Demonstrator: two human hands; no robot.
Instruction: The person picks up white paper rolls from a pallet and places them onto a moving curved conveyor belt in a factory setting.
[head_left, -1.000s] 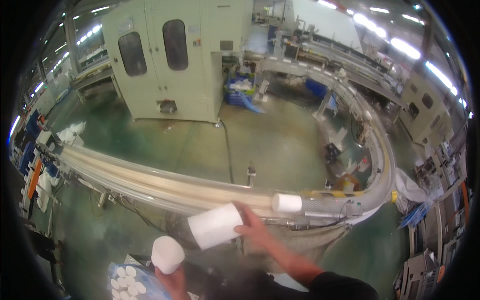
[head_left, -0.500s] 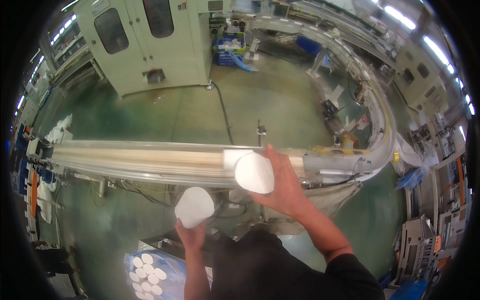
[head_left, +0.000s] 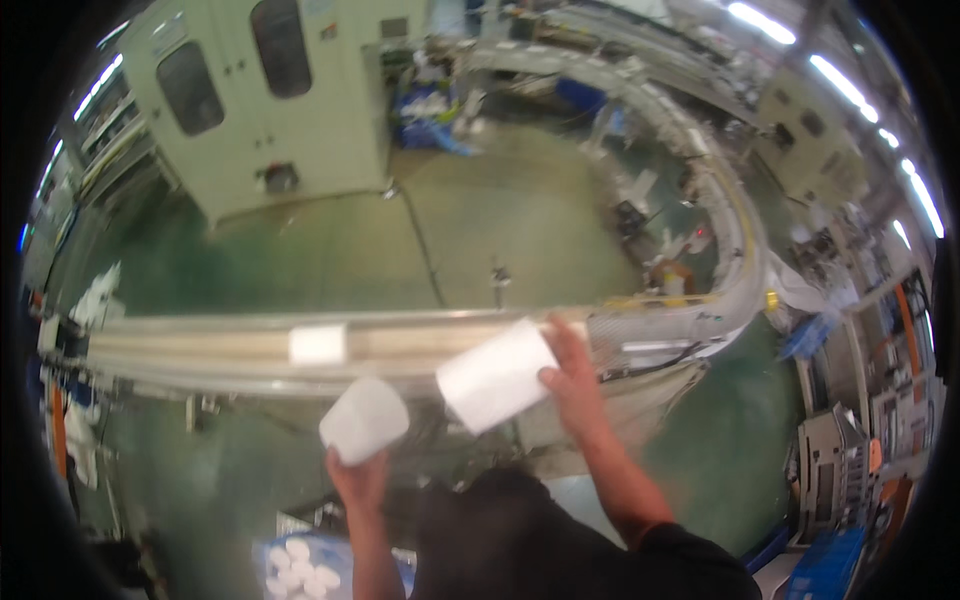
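My right hand [head_left: 578, 385] is closed round one end of a white roll [head_left: 495, 375], tilted over the near edge of the conveyor [head_left: 200, 350]. It looks like a solid paper roll, but no core hole shows. Lower and to the left, my left hand [head_left: 360, 478] grips a second white roll [head_left: 366, 420] from below, with its flat end facing up. The two rolls are apart. A third white roll [head_left: 318, 345] lies on its side on the belt, beyond my left hand. Blur hides part of my fingers.
At lower left, a blue plastic bag [head_left: 338, 550] holds several white rolls [head_left: 300, 570]. The conveyor curves away at the right through a mesh section [head_left: 640, 330]. A large pale cabinet machine [head_left: 250, 150] stands at the back left, with a blue crate [head_left: 425, 110] beside it.
My right hand's roll has turned from end-on to side-on and come slightly nearer. The roll on the belt now appears farther left. My left hand still holds its roll; the whole view has shifted.
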